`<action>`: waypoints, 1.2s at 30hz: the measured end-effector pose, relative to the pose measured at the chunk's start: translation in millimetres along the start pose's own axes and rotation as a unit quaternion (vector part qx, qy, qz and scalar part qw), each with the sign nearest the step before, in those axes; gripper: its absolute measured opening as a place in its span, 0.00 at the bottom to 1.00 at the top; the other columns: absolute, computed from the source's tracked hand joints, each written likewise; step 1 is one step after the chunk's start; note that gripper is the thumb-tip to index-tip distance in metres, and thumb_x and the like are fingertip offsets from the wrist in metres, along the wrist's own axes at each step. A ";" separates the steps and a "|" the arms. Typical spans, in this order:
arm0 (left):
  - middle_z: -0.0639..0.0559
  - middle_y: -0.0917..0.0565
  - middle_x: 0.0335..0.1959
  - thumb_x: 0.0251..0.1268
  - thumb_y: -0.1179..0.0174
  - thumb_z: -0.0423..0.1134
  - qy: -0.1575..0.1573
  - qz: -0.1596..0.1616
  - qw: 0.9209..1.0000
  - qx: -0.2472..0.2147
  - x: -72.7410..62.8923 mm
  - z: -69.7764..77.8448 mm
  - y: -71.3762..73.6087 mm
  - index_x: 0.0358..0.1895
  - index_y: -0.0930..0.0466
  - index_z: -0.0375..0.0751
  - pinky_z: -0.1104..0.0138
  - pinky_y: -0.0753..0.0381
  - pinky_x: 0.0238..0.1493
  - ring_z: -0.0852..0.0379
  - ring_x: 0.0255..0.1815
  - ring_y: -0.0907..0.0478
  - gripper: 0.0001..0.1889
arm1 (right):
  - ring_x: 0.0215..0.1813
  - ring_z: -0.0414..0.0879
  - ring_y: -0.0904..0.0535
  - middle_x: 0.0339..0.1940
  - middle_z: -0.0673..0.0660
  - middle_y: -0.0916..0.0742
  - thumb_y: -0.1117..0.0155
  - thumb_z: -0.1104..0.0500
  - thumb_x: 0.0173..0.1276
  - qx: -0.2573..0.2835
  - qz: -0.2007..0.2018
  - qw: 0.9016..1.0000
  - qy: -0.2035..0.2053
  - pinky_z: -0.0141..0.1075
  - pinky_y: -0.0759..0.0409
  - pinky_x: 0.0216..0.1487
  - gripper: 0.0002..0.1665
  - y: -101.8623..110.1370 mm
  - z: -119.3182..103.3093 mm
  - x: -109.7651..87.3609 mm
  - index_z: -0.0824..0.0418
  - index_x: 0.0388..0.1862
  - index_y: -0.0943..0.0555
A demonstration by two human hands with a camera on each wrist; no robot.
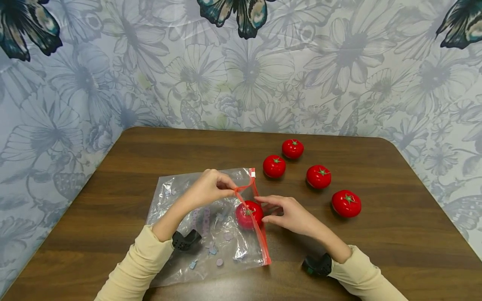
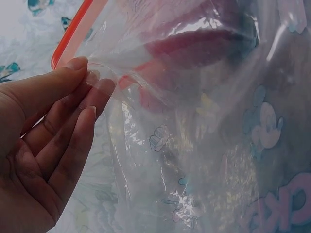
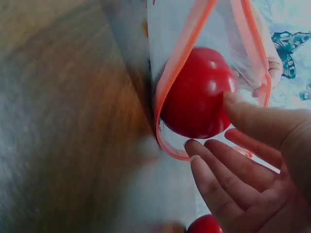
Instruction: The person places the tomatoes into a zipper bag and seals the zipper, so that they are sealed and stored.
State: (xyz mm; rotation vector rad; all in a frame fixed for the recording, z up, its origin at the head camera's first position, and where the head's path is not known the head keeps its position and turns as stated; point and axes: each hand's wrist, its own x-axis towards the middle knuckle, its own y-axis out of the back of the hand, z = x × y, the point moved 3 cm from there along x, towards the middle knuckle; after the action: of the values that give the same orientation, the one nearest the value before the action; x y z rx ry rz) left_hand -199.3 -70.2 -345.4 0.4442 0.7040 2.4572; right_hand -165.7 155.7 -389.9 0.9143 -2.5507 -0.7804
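My left hand [image 1: 212, 188] pinches the upper lip of a clear zip bag [image 1: 169, 192] with an orange-red zip edge, holding the mouth raised. In the left wrist view, thumb and fingertips grip the film right beside the orange strip. One glossy red tomato [image 3: 199, 94] sits inside the bag's mouth, its green star-shaped top showing in the head view. My right hand [image 1: 291, 213] is at the mouth, fingers extended and spread beneath the tomato in the right wrist view, the thumb tip right at its side. The bag lies on the table, printed with small pastel figures.
Right of the bag, more red tomatoes lie on the brown wooden table [image 1: 376, 259]: one at the back [image 1: 292, 149], one near the bag's corner [image 1: 274, 166], one farther right [image 1: 318, 176] and one rightmost [image 1: 346, 203]. Behind the table's far edge stands a flowered wall [image 1: 248, 83].
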 end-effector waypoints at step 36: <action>0.51 0.16 0.28 0.54 0.34 0.27 -0.003 -0.006 1.000 0.004 -5.0 -1.5 -4.3 0.31 0.14 0.34 0.68 0.21 0.27 0.58 0.28 0.18 0.02 | 0.49 0.44 0.20 0.50 0.54 0.17 0.38 0.64 0.66 0.034 0.038 0.999 0.016 0.38 0.23 0.47 0.19 3.3 -8.6 -6.9 0.64 0.56 0.21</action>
State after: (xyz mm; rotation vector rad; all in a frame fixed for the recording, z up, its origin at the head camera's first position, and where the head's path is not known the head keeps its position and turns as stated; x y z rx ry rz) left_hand -194.2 -70.6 -349.8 0.4488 0.7127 2.4419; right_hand -158.2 159.1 -381.9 0.8373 -2.5810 -0.6549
